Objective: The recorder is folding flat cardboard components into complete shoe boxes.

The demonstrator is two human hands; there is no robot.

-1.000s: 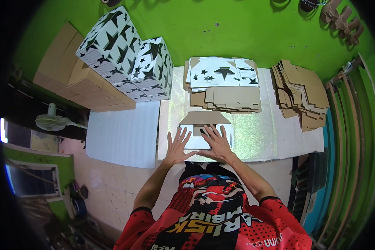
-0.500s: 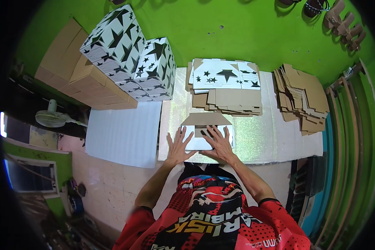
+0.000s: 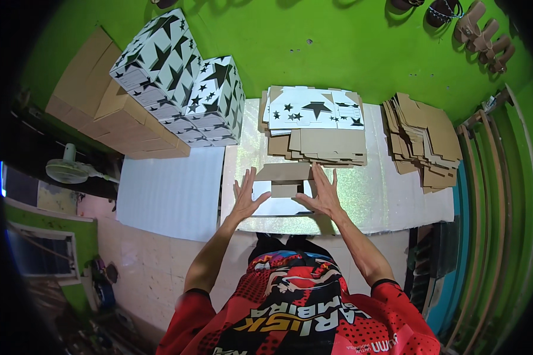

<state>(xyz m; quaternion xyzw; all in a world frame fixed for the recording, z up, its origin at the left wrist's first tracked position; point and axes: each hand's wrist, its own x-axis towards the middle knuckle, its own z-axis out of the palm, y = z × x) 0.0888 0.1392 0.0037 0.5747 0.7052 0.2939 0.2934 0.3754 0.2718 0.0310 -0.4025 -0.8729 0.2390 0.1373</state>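
Note:
In front of me on the table stands a partly folded cardboard box (image 3: pixel 272 207), white outside with bare brown board inside. Its brown far flap (image 3: pixel 285 171) is raised, and a gap between the white side flaps shows the brown interior. My left hand (image 3: pixel 246 199) lies along the left side of the box, fingers stretched and thumb over the white flap. Against the right side rests my right hand (image 3: pixel 324 194), its fingers pointing away from me and its thumb on the right flap. Both hands are open, with the box between them.
Behind the box lies a stack of flat star-printed and brown cardboard blanks (image 3: pixel 317 109). More brown blanks (image 3: pixel 423 139) are piled at right. Star-printed boxes (image 3: pixel 166 65) and brown boxes (image 3: pixel 133 127) stand at left, near a fan (image 3: pixel 70 171). Sandals (image 3: pixel 482 35) hang on the green wall.
My hands have moved apart, from over the box's top flaps to its left and right sides. More of the opening between the flaps shows now.

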